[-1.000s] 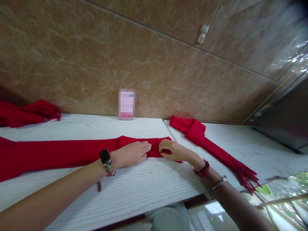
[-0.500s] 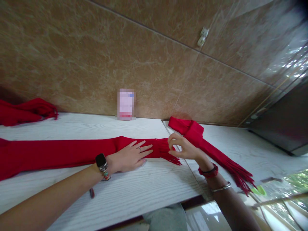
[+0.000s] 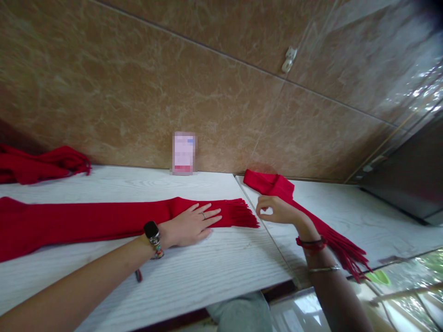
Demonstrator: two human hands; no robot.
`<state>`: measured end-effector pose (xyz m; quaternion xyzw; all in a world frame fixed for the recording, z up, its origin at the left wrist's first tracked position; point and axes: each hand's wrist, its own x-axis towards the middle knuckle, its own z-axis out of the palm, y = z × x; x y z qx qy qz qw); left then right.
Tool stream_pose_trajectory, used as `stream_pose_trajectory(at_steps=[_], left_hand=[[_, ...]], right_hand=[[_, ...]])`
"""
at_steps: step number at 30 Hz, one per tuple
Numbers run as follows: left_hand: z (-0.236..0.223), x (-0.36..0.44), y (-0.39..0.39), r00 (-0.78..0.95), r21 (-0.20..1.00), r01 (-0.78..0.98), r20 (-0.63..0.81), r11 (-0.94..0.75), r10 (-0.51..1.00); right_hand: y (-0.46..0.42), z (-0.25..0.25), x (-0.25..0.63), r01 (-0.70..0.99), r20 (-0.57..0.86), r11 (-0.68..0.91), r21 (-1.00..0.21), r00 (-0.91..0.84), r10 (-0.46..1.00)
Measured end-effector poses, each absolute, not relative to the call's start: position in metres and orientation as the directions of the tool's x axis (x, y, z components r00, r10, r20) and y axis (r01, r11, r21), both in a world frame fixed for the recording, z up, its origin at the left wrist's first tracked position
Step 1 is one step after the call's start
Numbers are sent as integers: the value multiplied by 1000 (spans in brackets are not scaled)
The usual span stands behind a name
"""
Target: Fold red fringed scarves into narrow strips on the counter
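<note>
A long red scarf (image 3: pixel 86 221) lies stretched across the white wood-grain table (image 3: pixel 207 267), its fringed end (image 3: pixel 242 216) pointing right. My left hand (image 3: pixel 188 223) rests flat on the scarf near that end, fingers spread, a ring on one finger and a watch on the wrist. My right hand (image 3: pixel 277 212) hovers just right of the fringe, fingers loosely curled, holding nothing. It sits in front of a second red scarf (image 3: pixel 304 216), which is folded at its far end and runs diagonally to a fringe at the table's front right.
More red scarves (image 3: pixel 41 163) are piled at the far left against the brown marble wall (image 3: pixel 173 92). A small pink card (image 3: pixel 183 153) leans on the wall. A seam (image 3: pixel 263 226) splits the table into two tops. A dark cabinet (image 3: pixel 408 184) stands at right.
My right hand let go of the scarf's fringed end and drew away to the right. The fringe now lies flat and spread. My left hand's fingers opened and stayed pressed on the scarf.
</note>
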<state>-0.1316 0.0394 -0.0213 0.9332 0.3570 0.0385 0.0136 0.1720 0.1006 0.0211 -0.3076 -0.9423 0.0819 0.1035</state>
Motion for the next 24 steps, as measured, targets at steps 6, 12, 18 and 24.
stream_pose_trajectory(at_steps=[6,12,18,24], left_hand=[[-24,-131,39,725,31,682,101,-731,681],[-18,-129,36,700,61,710,51,-702,712],[-17,-130,35,692,79,717,34,-692,721],[-19,-126,35,699,36,710,77,-703,711]], right_hand=[[110,-15,108,543,409,812,-214,-705,579],[118,-24,117,583,276,798,-150,-751,601],[118,-12,141,687,342,726,-24,-677,652],[93,-21,104,499,259,861,-100,-822,506]])
